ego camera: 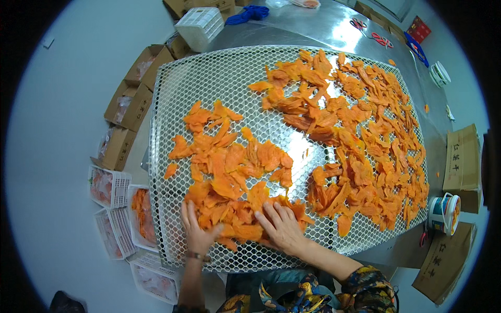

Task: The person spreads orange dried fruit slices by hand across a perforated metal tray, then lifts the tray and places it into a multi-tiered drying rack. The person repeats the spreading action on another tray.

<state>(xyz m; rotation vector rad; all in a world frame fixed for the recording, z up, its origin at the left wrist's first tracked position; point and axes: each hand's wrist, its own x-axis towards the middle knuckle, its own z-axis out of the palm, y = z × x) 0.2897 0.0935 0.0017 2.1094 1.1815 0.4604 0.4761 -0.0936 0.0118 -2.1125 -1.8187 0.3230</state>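
Observation:
A large white mesh drying tray [172,90] lies on a metal table, with many flat, orange dried-food slices [231,156] on it. At the tray's near left, my left hand [199,231] rests with fingers apart at the left edge of a heap of slices; it is slightly blurred. My right hand [283,227] lies spread on the right side of the same heap, fingertips over the slices. Neither hand shows a closed grip. Denser slices [375,156] cover the tray's right half, some overlapping.
White plastic baskets [111,187] and cardboard boxes [127,105] with bagged goods stand left of the table. Red-handled scissors [381,40], a blue cloth [248,15] and an upturned white basket [201,27] are at the far side. A bucket [444,213] and cartons [462,164] stand right.

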